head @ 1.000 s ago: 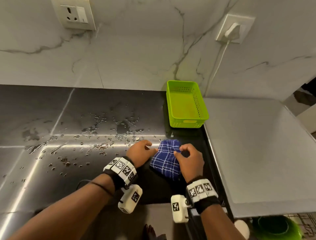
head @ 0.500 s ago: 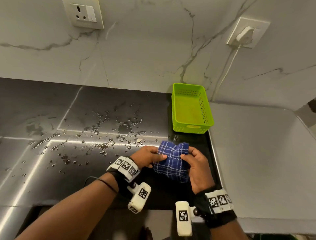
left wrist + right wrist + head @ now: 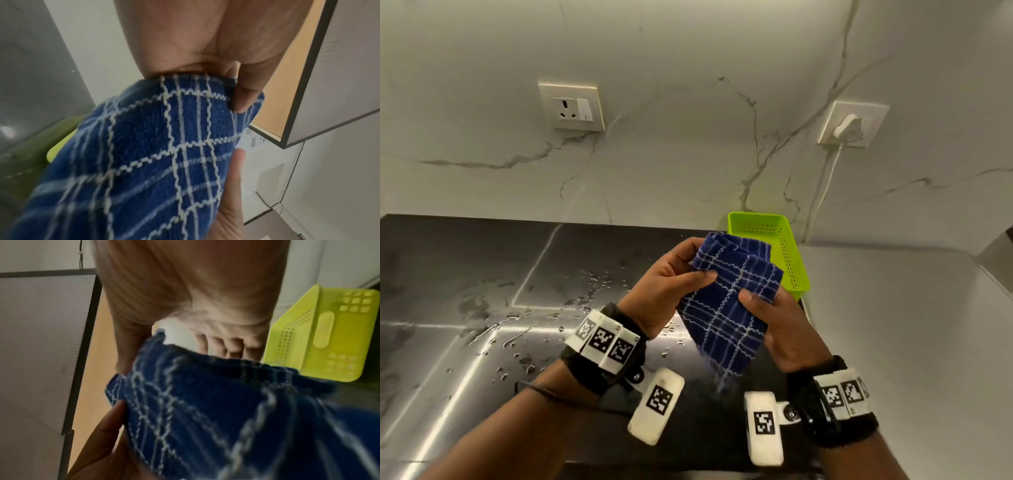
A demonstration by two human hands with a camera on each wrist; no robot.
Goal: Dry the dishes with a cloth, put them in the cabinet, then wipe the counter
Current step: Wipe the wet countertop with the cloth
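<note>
A blue checked cloth (image 3: 729, 308) is held up above the dark counter (image 3: 482, 274) between both hands. My left hand (image 3: 674, 284) grips its upper left edge, thumb on the front face. My right hand (image 3: 774, 311) grips its right side, thumb pressed on the front. The lower corner hangs free. In the left wrist view the cloth (image 3: 154, 162) fills the frame under my thumb. The right wrist view shows the cloth (image 3: 236, 410) blurred. No dishes are in view.
Water drops (image 3: 585, 294) lie scattered on the counter left of my hands. An empty lime-green basket (image 3: 780, 246) stands at the wall behind the cloth. A grey raised surface (image 3: 893, 325) lies to the right. A plug and cord (image 3: 849, 126) hang on the marble wall. A cabinet door (image 3: 329, 81) shows above.
Both hands have lifted the cloth off the counter and raised it toward the basket. The cloth has opened from a bunch and now hangs down. The head view has tilted up.
</note>
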